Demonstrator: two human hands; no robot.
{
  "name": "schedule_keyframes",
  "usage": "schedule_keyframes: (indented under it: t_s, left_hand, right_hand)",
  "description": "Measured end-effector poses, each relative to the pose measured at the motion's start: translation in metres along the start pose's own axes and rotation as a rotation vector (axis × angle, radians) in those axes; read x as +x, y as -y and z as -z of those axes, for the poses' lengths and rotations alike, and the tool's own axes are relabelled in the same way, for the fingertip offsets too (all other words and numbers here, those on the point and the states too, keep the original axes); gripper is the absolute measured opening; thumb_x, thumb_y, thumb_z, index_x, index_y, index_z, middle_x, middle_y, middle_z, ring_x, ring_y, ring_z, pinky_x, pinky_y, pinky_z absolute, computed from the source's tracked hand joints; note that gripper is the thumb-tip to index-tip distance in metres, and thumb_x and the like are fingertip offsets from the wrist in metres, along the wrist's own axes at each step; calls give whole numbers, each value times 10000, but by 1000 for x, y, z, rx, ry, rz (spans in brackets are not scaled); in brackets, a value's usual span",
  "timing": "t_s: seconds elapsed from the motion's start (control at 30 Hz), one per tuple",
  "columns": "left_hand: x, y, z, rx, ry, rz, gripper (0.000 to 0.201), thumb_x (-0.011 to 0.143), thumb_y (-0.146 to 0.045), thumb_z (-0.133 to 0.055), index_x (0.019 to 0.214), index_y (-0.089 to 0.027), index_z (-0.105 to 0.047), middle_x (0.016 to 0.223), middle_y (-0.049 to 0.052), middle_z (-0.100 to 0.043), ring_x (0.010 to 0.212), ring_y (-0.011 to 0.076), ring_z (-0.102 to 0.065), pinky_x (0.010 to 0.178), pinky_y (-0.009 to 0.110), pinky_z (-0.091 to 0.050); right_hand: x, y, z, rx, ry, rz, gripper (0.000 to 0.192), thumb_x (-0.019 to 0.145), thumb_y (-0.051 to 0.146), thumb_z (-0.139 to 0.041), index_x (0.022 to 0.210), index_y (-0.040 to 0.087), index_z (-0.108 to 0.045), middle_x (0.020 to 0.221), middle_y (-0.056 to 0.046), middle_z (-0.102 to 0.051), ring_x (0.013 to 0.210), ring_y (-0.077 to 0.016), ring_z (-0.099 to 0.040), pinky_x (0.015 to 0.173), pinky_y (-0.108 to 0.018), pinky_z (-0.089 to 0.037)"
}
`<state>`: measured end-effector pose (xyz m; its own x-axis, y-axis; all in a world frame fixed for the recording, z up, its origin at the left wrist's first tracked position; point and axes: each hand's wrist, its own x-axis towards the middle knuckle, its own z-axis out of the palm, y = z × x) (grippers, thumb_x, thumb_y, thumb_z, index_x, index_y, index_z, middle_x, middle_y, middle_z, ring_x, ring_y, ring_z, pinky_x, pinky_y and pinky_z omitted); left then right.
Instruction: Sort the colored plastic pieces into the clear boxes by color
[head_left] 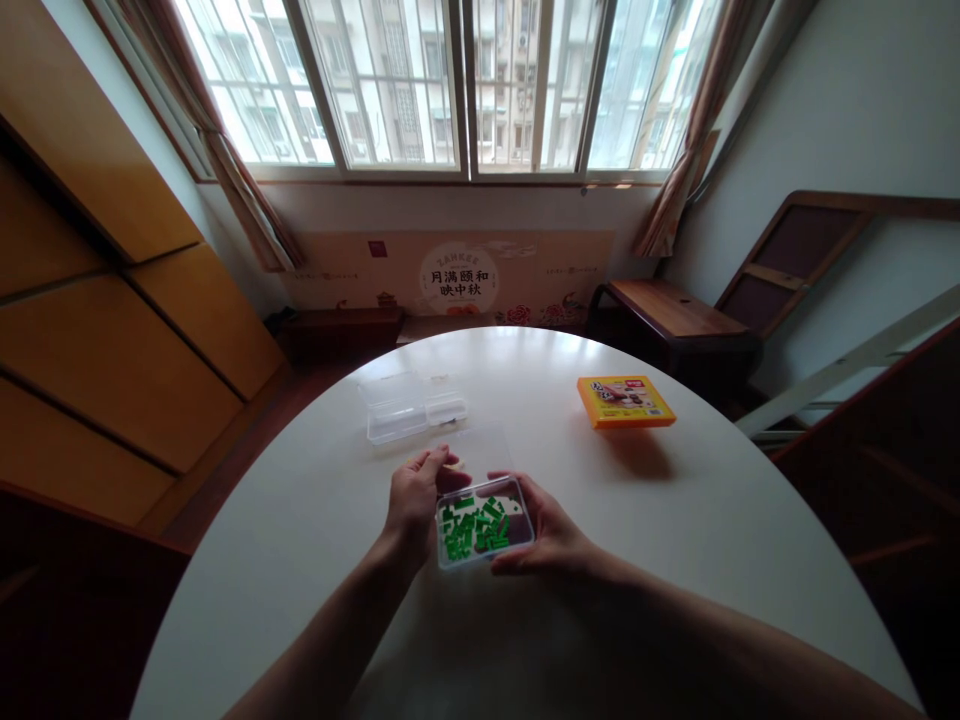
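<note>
A small clear plastic box [484, 530] holding many green pieces [472, 525] is tilted above the near middle of the table. My right hand [551, 530] grips its right side, thumb and fingers on opposite edges. At the box's left far corner, my left hand [416, 490] has its fingers bent and closed against it. A faint clear panel [484, 448] shows just beyond the box; I cannot tell if it is the box's lid. The left fingertips are partly hidden.
The round white table [697, 530] bears an open clear plastic case [397, 422] with compartments at the left back, and an orange-yellow box [626, 402] at the right back. Beyond stand a wooden bench [679, 305] and a printed panel [525, 270] below the window.
</note>
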<state>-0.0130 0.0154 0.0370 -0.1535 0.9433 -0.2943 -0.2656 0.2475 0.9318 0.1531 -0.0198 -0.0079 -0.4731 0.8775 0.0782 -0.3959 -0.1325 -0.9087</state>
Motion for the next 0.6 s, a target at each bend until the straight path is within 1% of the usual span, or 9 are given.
schedule_keyframes:
  t_s: [0.1, 0.17, 0.23, 0.27, 0.33, 0.4, 0.43, 0.5, 0.6]
  left_hand:
    - [-1, -1, 0, -38, 58, 23, 461, 647, -530, -713, 841, -132, -583, 560, 23, -641, 483, 162, -582, 507, 283, -479]
    - [-1, 2, 0, -84, 158, -21, 548, 653, -584, -705, 950, -146, -564, 692, 41, -679, 596, 186, -634, 560, 291, -497]
    - [-1, 8, -1, -122, 273, -84, 607, 666, -603, -701, 1047, -161, -535, 868, 68, -694, 759, 206, -664, 635, 284, -506]
    - [-1, 11, -2, -136, 331, -104, 633, 664, -587, -716, 1095, -169, -517, 951, 80, -687, 834, 215, -664, 677, 284, -508]
    - [-2, 16, -3, -152, 444, -109, 732, 606, -500, -801, 1181, -182, -476, 1075, 98, -656, 941, 237, -650, 764, 300, -508]
    - [-2, 21, -5, -150, 526, -105, 811, 541, -369, -866, 1217, -183, -460, 1127, 111, -632, 987, 256, -638, 831, 323, -500]
    - [-3, 22, -6, -143, 543, -114, 801, 534, -318, -873, 1210, -178, -466, 1123, 112, -630, 985, 257, -638, 845, 329, -498]
    - [-2, 23, -6, -123, 533, -150, 725, 559, -268, -856, 1174, -170, -484, 1093, 107, -637, 959, 248, -643, 840, 333, -502]
    - [-2, 20, -6, -60, 452, -261, 668, 582, -253, -834, 1145, -171, -485, 1097, 100, -627, 960, 235, -635, 833, 336, -512]
  right_hand:
    - [1, 3, -1, 35, -73, -22, 823, 461, 74, -862, 1180, 221, -489, 1177, -58, -571, 942, -190, -640, 790, -309, -535]
    - [2, 6, -1, 93, -155, -15, 791, 467, 71, -856, 1160, 213, -504, 1165, -58, -591, 948, -188, -636, 793, -299, -526]
    - [4, 11, -1, 161, -255, 6, 768, 483, 70, -844, 1158, 208, -506, 1136, -56, -615, 938, -179, -633, 793, -286, -515]
    - [5, 14, -1, 192, -302, 16, 766, 486, 66, -839, 1159, 206, -503, 1116, -54, -626, 931, -175, -632, 795, -280, -509]
    - [7, 18, -2, 236, -365, 26, 764, 487, 58, -830, 1160, 196, -496, 1074, -51, -646, 923, -168, -631, 813, -276, -497]
    - [8, 23, -5, 255, -377, 39, 740, 498, 59, -819, 1151, 187, -496, 1044, -52, -658, 921, -169, -631, 840, -285, -486]
    - [8, 25, -6, 255, -365, 45, 719, 506, 59, -812, 1143, 183, -500, 1032, -52, -663, 922, -171, -632, 850, -290, -482]
    - [9, 29, -9, 259, -317, 52, 685, 512, 38, -786, 1125, 182, -516, 1004, -44, -670, 915, -172, -634, 854, -290, -477]
    - [13, 36, -13, 361, -226, 49, 629, 519, -3, -687, 1101, 189, -549, 1019, -31, -670, 921, -172, -634, 860, -286, -477]
